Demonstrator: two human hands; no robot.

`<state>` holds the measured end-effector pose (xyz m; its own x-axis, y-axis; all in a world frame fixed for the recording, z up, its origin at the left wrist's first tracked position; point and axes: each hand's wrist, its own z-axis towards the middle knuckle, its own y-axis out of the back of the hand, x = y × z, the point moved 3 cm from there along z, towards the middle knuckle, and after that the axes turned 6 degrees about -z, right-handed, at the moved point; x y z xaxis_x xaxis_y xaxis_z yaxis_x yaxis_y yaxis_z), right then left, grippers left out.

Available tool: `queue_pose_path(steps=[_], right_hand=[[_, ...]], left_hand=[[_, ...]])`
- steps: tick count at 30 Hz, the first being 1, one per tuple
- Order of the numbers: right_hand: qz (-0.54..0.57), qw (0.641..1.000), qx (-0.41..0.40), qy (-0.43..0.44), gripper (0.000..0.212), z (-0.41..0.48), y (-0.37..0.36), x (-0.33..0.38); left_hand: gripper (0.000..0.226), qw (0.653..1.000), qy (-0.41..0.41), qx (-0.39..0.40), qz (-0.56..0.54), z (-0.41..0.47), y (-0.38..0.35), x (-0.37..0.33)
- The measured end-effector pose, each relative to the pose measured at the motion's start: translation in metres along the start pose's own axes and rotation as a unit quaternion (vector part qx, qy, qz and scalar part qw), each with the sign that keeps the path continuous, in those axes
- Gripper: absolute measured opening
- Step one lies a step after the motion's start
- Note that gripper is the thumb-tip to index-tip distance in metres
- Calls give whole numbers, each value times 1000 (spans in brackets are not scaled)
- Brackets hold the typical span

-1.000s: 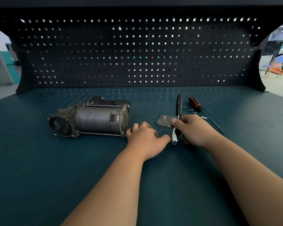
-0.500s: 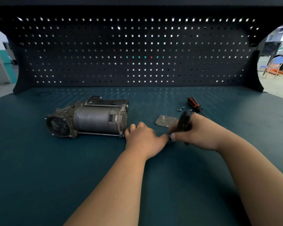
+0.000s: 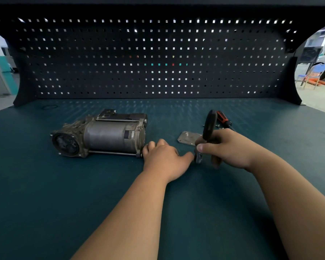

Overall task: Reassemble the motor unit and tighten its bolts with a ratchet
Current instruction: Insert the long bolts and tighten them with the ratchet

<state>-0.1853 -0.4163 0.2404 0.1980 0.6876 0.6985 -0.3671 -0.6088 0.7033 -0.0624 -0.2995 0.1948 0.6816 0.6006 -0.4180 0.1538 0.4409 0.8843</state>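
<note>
The grey motor unit (image 3: pixel 101 136) lies on its side on the dark green bench, left of centre. My left hand (image 3: pixel 163 156) rests on the bench at the motor's right end, fingers curled, thumb stretched toward the ratchet head. My right hand (image 3: pixel 225 147) grips the ratchet (image 3: pixel 209 126), whose black handle tilts up and away while its metal head points down near the bench. A flat metal cover plate (image 3: pixel 188 137) lies just behind the two hands. What the left fingers hold, if anything, is hidden.
An orange-and-black screwdriver (image 3: pixel 223 119) and a few small bolts (image 3: pixel 217 126) lie behind the right hand. A black pegboard (image 3: pixel 158 59) closes off the back of the bench (image 3: pixel 64 194).
My right hand has lifted the ratchet from lying flat on the bench and tilted its handle up. The left hand and motor have stayed put.
</note>
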Motion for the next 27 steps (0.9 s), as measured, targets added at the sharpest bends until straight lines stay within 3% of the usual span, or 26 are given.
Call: queue_pose_path(steps=[7,13,20,23,27], right_hand=[[17,992,-54,-112,43,16,-13,-10],[-37,982,-83,-164,43,26,-20,-8],[-45,996,-56,-46,26,7,-9,0],[-30,999,10,-9,9,1,-1,1],[-61,996,68,-3,20,1,-7,-1]], left_hand=[[55,1000,-4,-8,-7,-2,1,0],[51,1000,-4,-11,-18,-3,0,-1],[51,1000,-1,7,-5,-2,1,-1],[55,1000,-6,13,3,-3,2,-1],[56,1000,-11,13,4,-4,3,-2]])
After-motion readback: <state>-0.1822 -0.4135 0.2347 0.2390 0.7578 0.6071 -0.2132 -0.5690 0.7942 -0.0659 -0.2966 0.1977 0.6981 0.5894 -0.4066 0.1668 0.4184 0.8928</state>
